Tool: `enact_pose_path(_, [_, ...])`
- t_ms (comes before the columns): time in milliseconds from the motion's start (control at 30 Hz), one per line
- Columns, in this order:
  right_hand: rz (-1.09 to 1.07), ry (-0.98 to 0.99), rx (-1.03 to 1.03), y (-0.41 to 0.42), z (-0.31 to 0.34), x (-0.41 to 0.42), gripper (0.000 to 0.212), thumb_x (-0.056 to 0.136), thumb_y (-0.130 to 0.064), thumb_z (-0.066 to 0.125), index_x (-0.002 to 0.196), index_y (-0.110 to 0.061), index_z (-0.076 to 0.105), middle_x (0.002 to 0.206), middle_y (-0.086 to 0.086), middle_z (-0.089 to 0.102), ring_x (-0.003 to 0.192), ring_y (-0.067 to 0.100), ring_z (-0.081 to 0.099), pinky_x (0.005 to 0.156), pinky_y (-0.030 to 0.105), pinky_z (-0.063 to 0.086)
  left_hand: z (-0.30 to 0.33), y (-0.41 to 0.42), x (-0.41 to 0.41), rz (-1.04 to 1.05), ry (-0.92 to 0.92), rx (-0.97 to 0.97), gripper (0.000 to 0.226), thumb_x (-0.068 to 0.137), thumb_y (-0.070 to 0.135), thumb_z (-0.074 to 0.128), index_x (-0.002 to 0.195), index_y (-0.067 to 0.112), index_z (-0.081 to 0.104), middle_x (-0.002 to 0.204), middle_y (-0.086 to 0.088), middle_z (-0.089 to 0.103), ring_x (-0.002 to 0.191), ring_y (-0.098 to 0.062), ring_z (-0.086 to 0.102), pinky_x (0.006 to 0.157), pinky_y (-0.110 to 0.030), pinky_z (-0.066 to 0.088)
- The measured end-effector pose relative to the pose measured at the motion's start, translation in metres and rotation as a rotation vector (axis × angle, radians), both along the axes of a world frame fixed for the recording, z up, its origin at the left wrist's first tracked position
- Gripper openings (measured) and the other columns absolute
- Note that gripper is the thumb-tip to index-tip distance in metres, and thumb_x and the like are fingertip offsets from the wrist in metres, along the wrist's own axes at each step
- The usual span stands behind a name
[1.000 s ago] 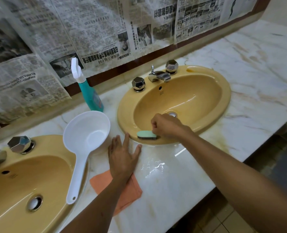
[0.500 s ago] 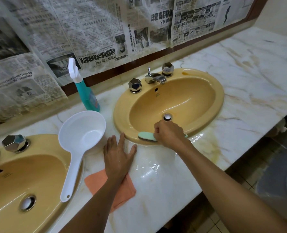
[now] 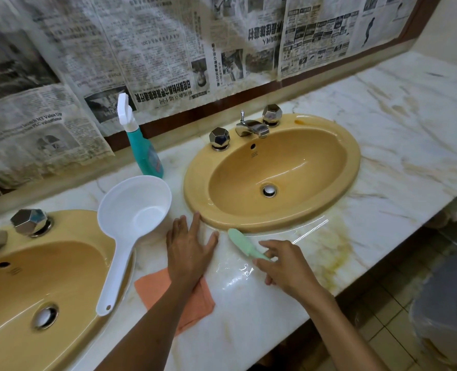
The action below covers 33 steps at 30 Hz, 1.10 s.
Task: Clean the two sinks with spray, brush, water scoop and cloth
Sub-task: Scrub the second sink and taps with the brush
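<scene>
Two sinks [image 3: 272,180] (scoop [image 3: 131,226] between).

I stand in a washroom; two yellow basins [image 3: 272,172] [image 3: 34,285] sit in a marble counter [image 3: 382,145]; chrome taps [image 3: 251,127]; tiled floor [image 3: 377,325]; newspaper [image 3: 168,49] covers the wall.
</scene>
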State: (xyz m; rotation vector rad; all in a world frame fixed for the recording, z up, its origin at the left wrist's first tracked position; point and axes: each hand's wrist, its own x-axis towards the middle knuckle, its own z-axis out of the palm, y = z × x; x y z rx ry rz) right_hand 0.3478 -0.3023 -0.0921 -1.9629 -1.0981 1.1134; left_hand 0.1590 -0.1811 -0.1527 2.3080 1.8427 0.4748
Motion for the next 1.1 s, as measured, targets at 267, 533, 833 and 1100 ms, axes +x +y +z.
enact_pose_path(267, [-0.026, -0.201, -0.080, 0.000, 0.018, 0.016, 0.021, 0.077, -0.033, 0.078, 0.092, -0.020, 0.070, 0.090, -0.004, 0.072, 0.055, 0.016, 0.065, 0.055, 0.023, 0.045, 0.001, -0.001, 0.000, -0.002, -0.005, -0.011, 0.080, 0.086, 0.068, 0.031, 0.147, 0.018, 0.046, 0.143, -0.020, 0.049, 0.136, -0.035, 0.040, 0.115, -0.047, 0.029])
enact_pose_path(533, [0.242, -0.409, -0.030, 0.003, 0.003, 0.000, 0.038, 0.091, -0.011, 0.058, 0.128, -0.022, 0.061, 0.113, -0.005, 0.071, 0.102, 0.018, 0.064, 0.085, 0.036, 0.052, -0.001, 0.001, 0.000, -0.009, 0.010, 0.012, 0.076, 0.086, 0.065, 0.036, 0.144, 0.016, 0.049, 0.135, -0.020, 0.052, 0.131, -0.036, 0.044, 0.110, -0.049, 0.035])
enact_pose_path(833, [0.297, -0.601, -0.006, 0.016, -0.003, -0.040, 0.026, 0.104, -0.030, 0.037, 0.108, -0.014, 0.058, 0.110, 0.006, 0.065, 0.107, 0.030, 0.057, 0.073, 0.034, 0.036, -0.006, 0.004, -0.002, 0.015, -0.064, -0.026, 0.061, 0.094, 0.042, 0.025, 0.143, 0.016, 0.051, 0.141, -0.023, 0.052, 0.134, -0.037, 0.042, 0.113, -0.049, 0.031])
enact_pose_path(1100, [0.246, -0.585, -0.083, -0.003, -0.001, -0.011, 0.023, 0.102, -0.030, 0.042, 0.102, -0.018, 0.062, 0.106, 0.003, 0.066, 0.107, 0.030, 0.057, 0.070, 0.033, 0.040, -0.011, 0.005, -0.005, 0.021, -0.118, 0.010, 0.061, 0.089, 0.027, 0.025, 0.140, 0.014, 0.055, 0.137, -0.024, 0.055, 0.130, -0.039, 0.048, 0.111, -0.048, 0.035])
